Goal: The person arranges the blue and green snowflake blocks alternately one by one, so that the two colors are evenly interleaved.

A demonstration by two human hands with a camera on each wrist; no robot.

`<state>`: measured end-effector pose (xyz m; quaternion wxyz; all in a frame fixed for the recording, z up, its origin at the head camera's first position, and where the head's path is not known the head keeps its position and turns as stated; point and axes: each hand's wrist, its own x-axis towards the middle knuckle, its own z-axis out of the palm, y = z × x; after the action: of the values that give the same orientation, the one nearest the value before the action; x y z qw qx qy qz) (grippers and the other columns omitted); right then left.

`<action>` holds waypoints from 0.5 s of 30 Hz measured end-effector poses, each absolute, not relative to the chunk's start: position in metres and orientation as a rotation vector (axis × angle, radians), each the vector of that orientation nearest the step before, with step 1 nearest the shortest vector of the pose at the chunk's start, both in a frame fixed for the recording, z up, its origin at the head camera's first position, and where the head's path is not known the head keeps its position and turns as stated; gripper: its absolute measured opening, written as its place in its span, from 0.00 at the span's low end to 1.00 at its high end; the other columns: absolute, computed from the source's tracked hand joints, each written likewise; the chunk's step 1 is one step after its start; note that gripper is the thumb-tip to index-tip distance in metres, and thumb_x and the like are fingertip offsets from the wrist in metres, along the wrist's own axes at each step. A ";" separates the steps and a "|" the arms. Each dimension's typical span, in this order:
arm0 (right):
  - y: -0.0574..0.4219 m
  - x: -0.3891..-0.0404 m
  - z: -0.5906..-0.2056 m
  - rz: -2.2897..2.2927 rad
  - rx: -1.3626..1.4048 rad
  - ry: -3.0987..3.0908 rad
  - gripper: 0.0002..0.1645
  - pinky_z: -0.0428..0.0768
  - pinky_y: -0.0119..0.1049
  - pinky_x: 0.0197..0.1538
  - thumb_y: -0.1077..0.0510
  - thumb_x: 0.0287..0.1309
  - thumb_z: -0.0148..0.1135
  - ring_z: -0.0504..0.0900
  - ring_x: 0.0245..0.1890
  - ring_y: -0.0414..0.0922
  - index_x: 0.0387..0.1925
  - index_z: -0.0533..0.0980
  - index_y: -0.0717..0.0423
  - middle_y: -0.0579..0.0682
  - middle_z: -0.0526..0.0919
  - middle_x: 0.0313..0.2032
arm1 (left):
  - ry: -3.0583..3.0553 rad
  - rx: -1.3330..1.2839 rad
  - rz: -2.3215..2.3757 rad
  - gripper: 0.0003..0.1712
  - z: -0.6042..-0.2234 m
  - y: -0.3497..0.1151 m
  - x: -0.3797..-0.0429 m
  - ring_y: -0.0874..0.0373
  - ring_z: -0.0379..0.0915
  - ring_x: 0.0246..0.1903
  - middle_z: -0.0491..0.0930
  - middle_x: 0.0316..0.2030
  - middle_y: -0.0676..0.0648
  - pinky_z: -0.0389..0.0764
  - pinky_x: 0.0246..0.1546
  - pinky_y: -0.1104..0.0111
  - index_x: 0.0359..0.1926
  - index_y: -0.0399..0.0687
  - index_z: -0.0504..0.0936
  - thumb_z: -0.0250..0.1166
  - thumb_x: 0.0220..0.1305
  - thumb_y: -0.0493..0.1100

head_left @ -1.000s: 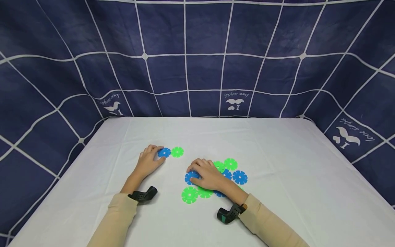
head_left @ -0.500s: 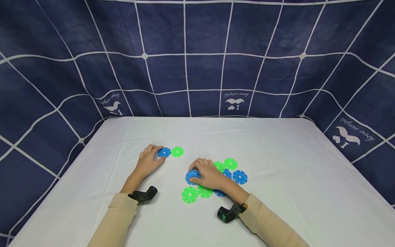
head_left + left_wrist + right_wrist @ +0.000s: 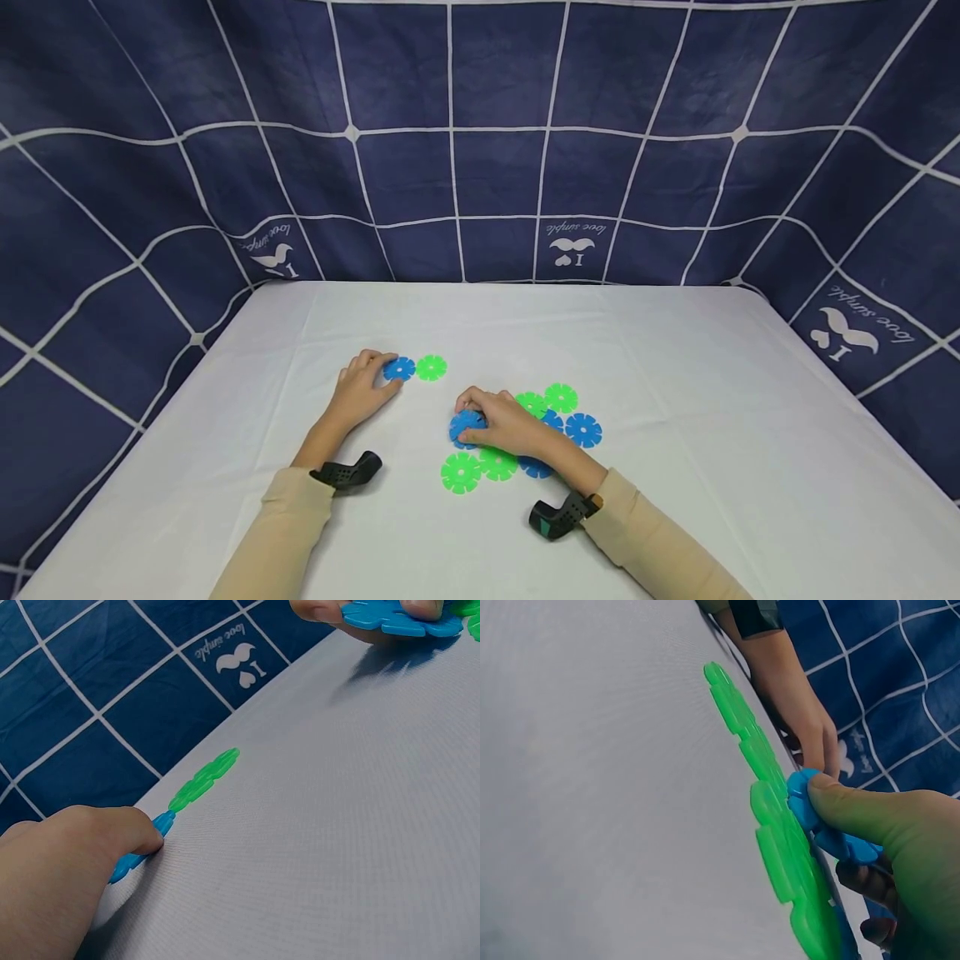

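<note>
While the left hand [image 3: 362,396] holds a blue snowflake disc [image 3: 401,368] between thumb and forefinger at the left of the white tablecloth [image 3: 675,375], the right hand [image 3: 510,423] pinches another blue disc [image 3: 804,804], tilted, with the thumb on its face. A shadow in the left wrist view suggests that this second disc is off the cloth. Just beyond the left hand's disc lies a green snowflake disc [image 3: 431,367], edge to edge with it; whether the two are slotted together I cannot tell. More green discs [image 3: 461,472] and blue discs [image 3: 583,430] lie in a loose cluster around and beyond the right hand.

The step in hand appears to be picking a blue disc from the cluster; the next move probably calls for a firm pinch and a clear lift towards the left-hand pair.

Upside down on the navy grid-patterned curtain [image 3: 495,83] runs "love simple", with an "I", a heart and a moustache. No brand is legible on the black wrist cameras [image 3: 348,472].
</note>
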<state>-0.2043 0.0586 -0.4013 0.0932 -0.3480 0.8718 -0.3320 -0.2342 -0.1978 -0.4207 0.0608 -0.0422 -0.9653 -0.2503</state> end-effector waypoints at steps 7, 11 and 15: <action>0.060 -0.210 -0.400 -1.136 -0.991 2.438 0.18 0.62 0.28 0.28 0.53 0.56 0.59 0.59 0.18 0.36 0.49 0.69 0.47 0.42 0.64 0.20 | -2.928 -0.117 -0.752 0.31 -0.420 -0.196 -0.236 0.42 0.58 0.58 0.64 0.56 0.37 0.57 0.56 0.50 0.60 0.43 0.67 0.57 0.57 0.51; 0.061 -0.217 -0.397 -1.251 -0.949 2.420 0.18 0.63 0.28 0.26 0.55 0.57 0.58 0.59 0.18 0.38 0.50 0.70 0.47 0.44 0.61 0.18 | -2.926 -0.126 -0.751 0.31 -0.420 -0.196 -0.237 0.43 0.58 0.58 0.64 0.56 0.38 0.57 0.55 0.50 0.60 0.43 0.68 0.57 0.57 0.51; 0.061 -0.224 -0.395 -1.379 -0.848 2.413 0.18 0.65 0.29 0.23 0.56 0.58 0.57 0.60 0.15 0.38 0.51 0.70 0.47 0.47 0.67 0.25 | -2.920 -0.126 -0.748 0.31 -0.421 -0.198 -0.237 0.43 0.59 0.57 0.65 0.55 0.38 0.57 0.53 0.51 0.59 0.43 0.68 0.57 0.56 0.51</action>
<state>-0.2243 0.0610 -0.3945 0.1178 -0.2897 0.8247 -0.4713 -0.2371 -0.1980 -0.4207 0.0624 -0.0418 -0.9660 -0.2474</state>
